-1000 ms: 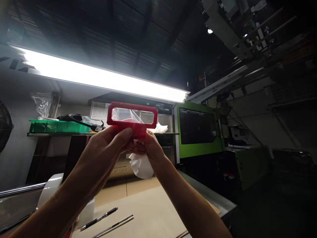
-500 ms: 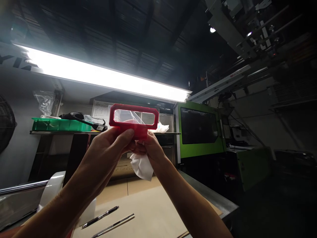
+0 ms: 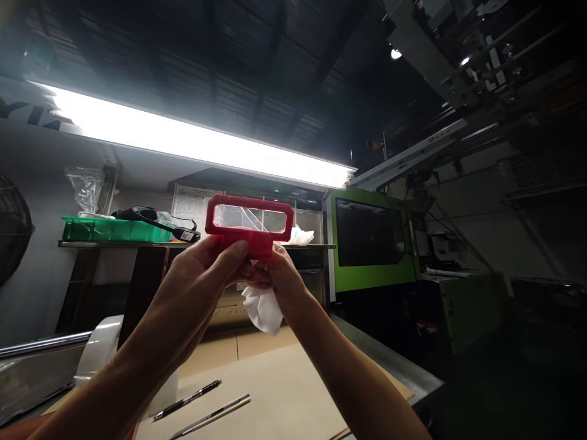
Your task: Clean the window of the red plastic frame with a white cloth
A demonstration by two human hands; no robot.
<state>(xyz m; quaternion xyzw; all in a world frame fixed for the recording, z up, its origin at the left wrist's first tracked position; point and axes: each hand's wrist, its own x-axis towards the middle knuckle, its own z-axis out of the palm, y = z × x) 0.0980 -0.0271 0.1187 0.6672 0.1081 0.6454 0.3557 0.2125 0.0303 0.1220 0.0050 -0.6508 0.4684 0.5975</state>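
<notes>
A red plastic frame [image 3: 250, 200] with a long window and a translucent red lower part is held up in front of me, below the bright lamp. My left hand [image 3: 208, 266] grips its lower left, the thumb pressed flat on the red part. My right hand [image 3: 285, 274] pinches the lower right corner. From beneath the fingers of my right hand hangs a crumpled white cloth or tissue [image 3: 263, 310]. The fingers behind the red piece are partly hidden.
Below lie a black pen [image 3: 188, 400] and a second slim pen-like tool [image 3: 211, 417] on the tan board [image 3: 284, 379]. A shelf behind carries a green tray [image 3: 114, 230] and a black strapped device [image 3: 149, 215]. A green machine [image 3: 367, 238] stands at right.
The red frame's upper edge has dipped slightly, with the piece tilting a little. Both hands keep their grip, and the whole view has shifted slightly.
</notes>
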